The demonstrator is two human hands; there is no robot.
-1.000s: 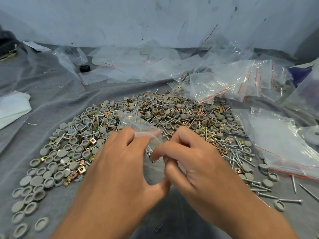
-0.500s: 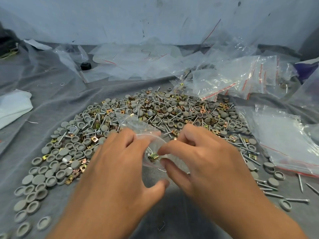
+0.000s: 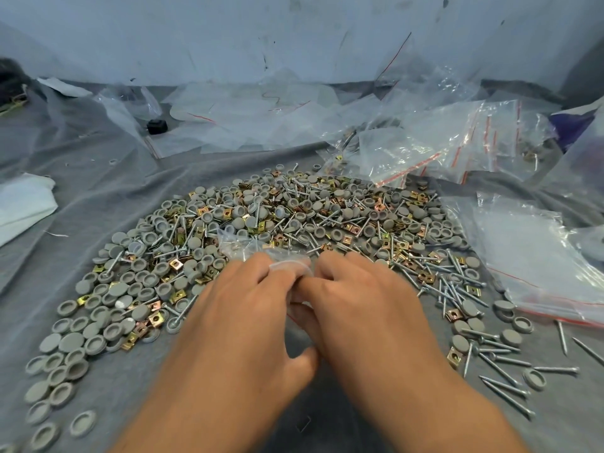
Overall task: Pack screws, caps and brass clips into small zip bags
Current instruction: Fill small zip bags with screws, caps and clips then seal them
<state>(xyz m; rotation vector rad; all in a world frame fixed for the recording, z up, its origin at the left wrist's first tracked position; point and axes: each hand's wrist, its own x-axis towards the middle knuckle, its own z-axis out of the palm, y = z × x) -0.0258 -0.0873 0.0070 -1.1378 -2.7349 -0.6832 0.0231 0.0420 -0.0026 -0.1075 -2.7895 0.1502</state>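
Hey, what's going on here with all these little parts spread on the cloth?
A person is bagging hardware. Both hands, the left hand and right hand, pinch a small clear zip bag between them over a big heap of grey caps, screws and brass clips on a grey cloth. More zip bags lie at the back right.

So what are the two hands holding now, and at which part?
Both the left hand and right hand pinch one small clear zip bag at its near edge; the far part sticks out beyond the fingers.
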